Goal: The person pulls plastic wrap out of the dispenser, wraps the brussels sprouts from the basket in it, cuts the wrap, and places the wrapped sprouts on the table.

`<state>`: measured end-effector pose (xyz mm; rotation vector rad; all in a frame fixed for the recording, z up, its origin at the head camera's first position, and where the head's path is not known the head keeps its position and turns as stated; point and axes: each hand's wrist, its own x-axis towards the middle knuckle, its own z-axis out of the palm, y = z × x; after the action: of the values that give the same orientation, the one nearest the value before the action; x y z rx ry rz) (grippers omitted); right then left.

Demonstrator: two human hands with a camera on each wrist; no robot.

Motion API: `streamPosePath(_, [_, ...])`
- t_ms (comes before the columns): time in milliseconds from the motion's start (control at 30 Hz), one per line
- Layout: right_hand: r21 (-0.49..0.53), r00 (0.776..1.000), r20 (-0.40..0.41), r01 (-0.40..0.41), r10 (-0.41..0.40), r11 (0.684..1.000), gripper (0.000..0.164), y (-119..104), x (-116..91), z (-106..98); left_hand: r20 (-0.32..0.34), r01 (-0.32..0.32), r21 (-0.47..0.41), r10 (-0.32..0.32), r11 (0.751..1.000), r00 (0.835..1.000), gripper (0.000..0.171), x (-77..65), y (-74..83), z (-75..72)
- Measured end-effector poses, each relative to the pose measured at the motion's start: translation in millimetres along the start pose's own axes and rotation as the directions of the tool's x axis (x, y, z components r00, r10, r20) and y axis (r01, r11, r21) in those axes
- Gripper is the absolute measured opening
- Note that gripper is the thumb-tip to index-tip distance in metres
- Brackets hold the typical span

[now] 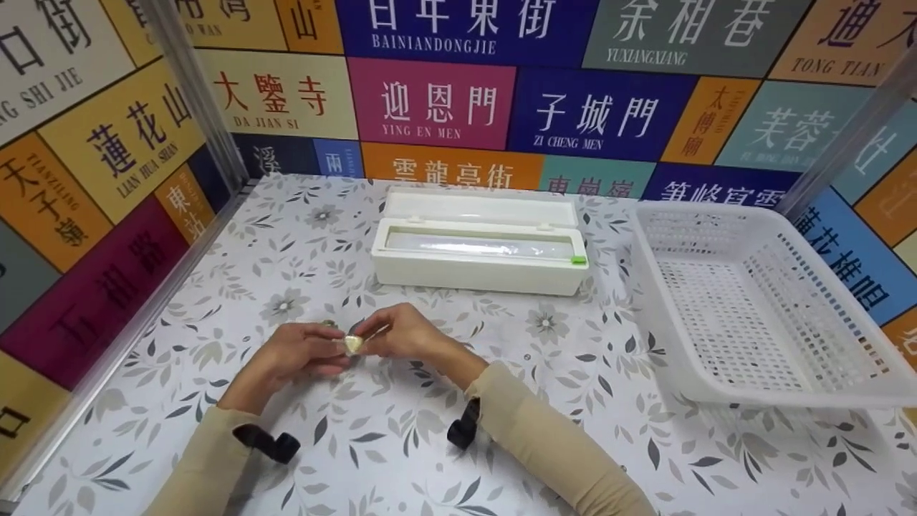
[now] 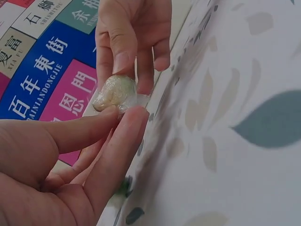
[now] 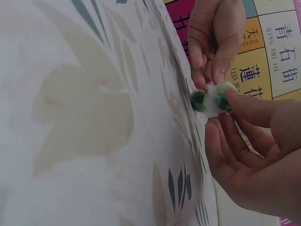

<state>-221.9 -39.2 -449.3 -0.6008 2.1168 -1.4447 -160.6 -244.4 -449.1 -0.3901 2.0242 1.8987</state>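
A small pale yellow-green lump wrapped in clear plastic film (image 1: 353,345) is held between both hands, just above the patterned tablecloth. The left hand (image 1: 301,347) pinches the film at its side between thumb and fingertips. From the other side, the right hand (image 1: 405,333) grips it with thumb and fingers. In the left wrist view the wrapped lump (image 2: 115,92) looks shiny and crinkled; its exact kind cannot be told. A dark green piece (image 3: 198,100) shows beside it in the right wrist view. Fingers hide part of the lump.
Beyond the hands stands a white cling film box (image 1: 476,276) with its lid raised, a film roll inside and a green slider (image 1: 579,260) at its right end. A white perforated plastic basket (image 1: 645,301) sits on the right. Sign-covered panels (image 1: 437,100) border the table.
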Motion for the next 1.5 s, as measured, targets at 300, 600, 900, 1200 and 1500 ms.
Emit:
streamPosePath(300, [-0.018, 0.999, -0.046, -0.002, 0.002, 1.000, 0.022, -8.1, 10.3, 19.6, -0.037, -0.071, 0.053, 0.073, 0.996, 0.997, 0.045, -8.1, -3.0, -14.7])
streamPosePath(600, [-0.040, 0.998, -0.061, -0.026, 0.023, 0.999, 0.018, -5.2, 19.4, 29.1, -0.103, -0.011, 0.146, 0.026, 0.989, 0.994, 0.049, -10.9, -3.3, -16.8])
streamPosePath(900, [-0.020, 0.997, -0.062, -0.044, 0.043, 0.999, 0.015, -9.0, 25.7, 36.4, -0.157, 0.007, 0.200, 0.025, 0.980, 0.987, 0.047, -11.1, 0.0, -21.1])
streamPosePath(1200, [-0.031, 0.994, -0.077, -0.074, 0.072, 0.997, 0.013, -8.5, 27.1, 36.8, -0.167, 0.040, 0.279, 0.008, 0.960, 0.986, 0.043, -7.1, -0.4, -21.2])
streamPosePath(1500, [0.006, 0.988, -0.096, -0.124, 0.124, 0.992, 0.018, -9.4, 18.7, 22.6, -0.126, 0.064, 0.359, -0.020, 0.931, 0.992, 0.049, -5.4, 4.4, -25.9])
